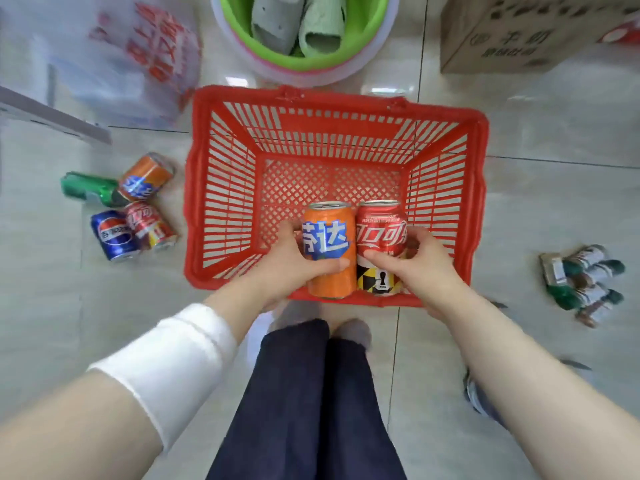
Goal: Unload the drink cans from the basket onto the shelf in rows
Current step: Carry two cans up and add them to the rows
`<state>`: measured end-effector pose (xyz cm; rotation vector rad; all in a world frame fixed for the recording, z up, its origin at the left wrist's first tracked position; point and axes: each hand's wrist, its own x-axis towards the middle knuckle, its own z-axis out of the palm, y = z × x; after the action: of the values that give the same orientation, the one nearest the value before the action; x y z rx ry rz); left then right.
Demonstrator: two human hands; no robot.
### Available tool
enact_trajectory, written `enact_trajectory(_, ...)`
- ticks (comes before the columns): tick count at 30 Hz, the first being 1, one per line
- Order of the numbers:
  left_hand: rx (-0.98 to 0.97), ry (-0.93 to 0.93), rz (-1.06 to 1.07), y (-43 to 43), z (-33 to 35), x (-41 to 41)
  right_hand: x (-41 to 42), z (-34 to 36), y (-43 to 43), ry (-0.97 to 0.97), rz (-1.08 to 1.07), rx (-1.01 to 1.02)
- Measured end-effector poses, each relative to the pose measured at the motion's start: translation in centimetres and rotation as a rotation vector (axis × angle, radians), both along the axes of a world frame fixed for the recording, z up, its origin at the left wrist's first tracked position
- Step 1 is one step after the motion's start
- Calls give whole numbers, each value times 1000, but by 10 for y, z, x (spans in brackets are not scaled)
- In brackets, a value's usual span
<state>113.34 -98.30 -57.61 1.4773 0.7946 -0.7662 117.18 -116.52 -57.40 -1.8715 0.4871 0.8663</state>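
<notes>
A red plastic basket [221,188] stands on the tiled floor in front of me, with no cans lying on its mesh bottom. My left hand [294,261] grips an orange can [329,244], held upright over the basket's near edge. My right hand [422,268] grips a red cola can [381,237] right beside it, the two cans touching. Left of the basket, several cans lie on the floor: an orange one [145,176], a green one [88,188], a blue one [114,235] and a red one [150,225]. No shelf is in view.
A green basin [239,32] holding slippers sits behind the basket, a cardboard box [502,32] at the back right and a plastic bag [114,60] at the back left. Small bottles [581,282] lie in a heap on the floor to the right. My legs [311,393] are below.
</notes>
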Motion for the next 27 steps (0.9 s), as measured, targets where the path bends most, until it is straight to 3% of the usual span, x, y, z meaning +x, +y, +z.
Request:
enact_trajectory(8,44,-163,53,15,251,-53,-42,238,13,-100,51,47)
enact_trajectory(12,67,-260,116,22,343,-74,-58,332,23,-168,47,69)
enact_trajectory(18,64,-360,196,32,438,-93,-75,429,37,-272,23,85)
enact_trajectory(27,101,-622,119,54,526,-70,-61,530,55,-461,-77,134)
